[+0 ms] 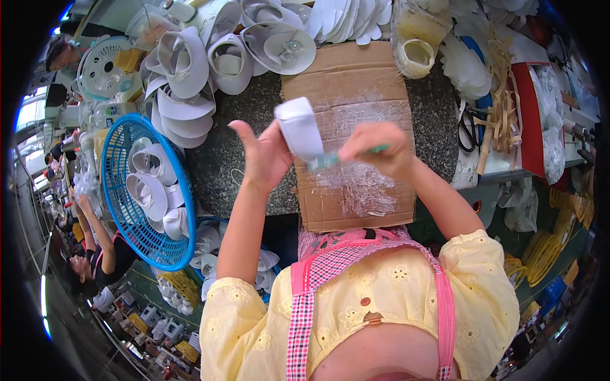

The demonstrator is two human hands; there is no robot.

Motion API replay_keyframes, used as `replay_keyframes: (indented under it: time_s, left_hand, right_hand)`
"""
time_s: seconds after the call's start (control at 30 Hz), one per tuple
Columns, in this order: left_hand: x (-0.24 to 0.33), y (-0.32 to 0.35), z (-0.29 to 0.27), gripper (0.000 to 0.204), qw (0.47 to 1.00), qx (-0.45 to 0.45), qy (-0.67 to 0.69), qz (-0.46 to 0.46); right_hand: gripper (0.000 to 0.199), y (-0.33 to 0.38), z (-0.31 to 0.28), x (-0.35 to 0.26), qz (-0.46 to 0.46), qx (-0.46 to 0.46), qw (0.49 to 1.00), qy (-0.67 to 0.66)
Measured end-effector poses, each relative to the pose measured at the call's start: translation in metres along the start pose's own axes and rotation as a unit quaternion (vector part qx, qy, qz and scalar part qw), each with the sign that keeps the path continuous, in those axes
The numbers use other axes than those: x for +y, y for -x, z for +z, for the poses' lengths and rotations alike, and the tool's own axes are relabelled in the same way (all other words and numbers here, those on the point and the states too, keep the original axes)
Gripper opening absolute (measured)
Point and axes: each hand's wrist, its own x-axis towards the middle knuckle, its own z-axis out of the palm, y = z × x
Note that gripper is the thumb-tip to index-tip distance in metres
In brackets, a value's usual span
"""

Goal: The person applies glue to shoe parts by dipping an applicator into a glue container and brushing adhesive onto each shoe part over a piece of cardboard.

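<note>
My left hand (pixel 264 152) is raised over the left edge of a cardboard sheet (pixel 356 70), thumb spread out and fingers behind a white shoe part (pixel 298 130), which it holds up. Closed around the green handle of a brush (pixel 376 149) is my right hand (pixel 381 143), slightly blurred. The brush's bristle end (pixel 323 162) meets the lower edge of the white part. Whitish dried streaks cover much of the cardboard below my hands.
A blue plastic basket (pixel 109 184) with white shoe parts stands at the left. More white parts (pixel 184 60) are piled at the back left. A glue-crusted container (pixel 416 58) stands behind the cardboard; tan straps (pixel 505 108) hang at the right. Another person (pixel 95 254) works at far left.
</note>
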Motion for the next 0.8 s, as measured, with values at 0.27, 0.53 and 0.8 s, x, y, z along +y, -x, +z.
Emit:
replay_keyframes:
  time_s: [0.27, 0.53, 0.8]
  left_hand:
    - [-0.002, -0.03, 0.01, 0.087, 0.975, 0.096, -0.199, -0.004]
    - [-0.042, -0.078, -0.029, 0.055, 0.961, 0.17, -0.218, 0.028]
    - [-0.02, -0.056, 0.022, 0.064, 0.582, -0.045, -0.81, 0.051]
  right_hand:
    - [0.005, 0.0, -0.14, 0.037, 0.022, 0.361, 0.803, 0.473]
    - [0.009, 0.025, -0.165, 0.013, 0.012, 0.327, 0.896, 0.3]
    - [0.013, 0.052, -0.126, 0.013, 0.156, 0.37, 0.899, 0.175]
